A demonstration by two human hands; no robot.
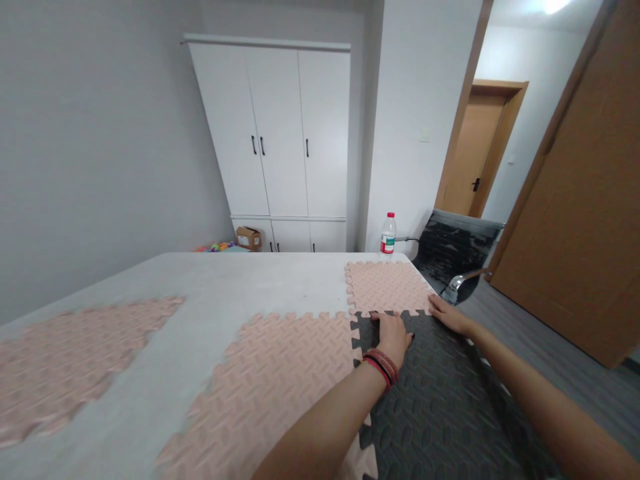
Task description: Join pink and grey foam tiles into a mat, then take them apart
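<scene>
A dark grey foam mat tile (435, 400) with toothed edges lies in front of me on the right. My left hand (393, 333) rests on its far left part, fingers apart and pressing near the seam with a pink foam tile (387, 283) beyond. At the right end of that seam, my right hand (450, 315) lies with fingers stretched over the corner where both tiles meet. The teeth of the two tiles meet along the seam; my left hand hides part of it. Another pink foam tile (285, 367) borders the dark tile's left side.
A separate pink foam tile (80, 360) lies at the left of the white table (240, 283). Near the table's far right corner stands a clear bottle (388, 235) with a red cap. A black chair (457, 250) is beside the right edge. Behind are a cardboard box (249, 238) and white cabinet (280, 133).
</scene>
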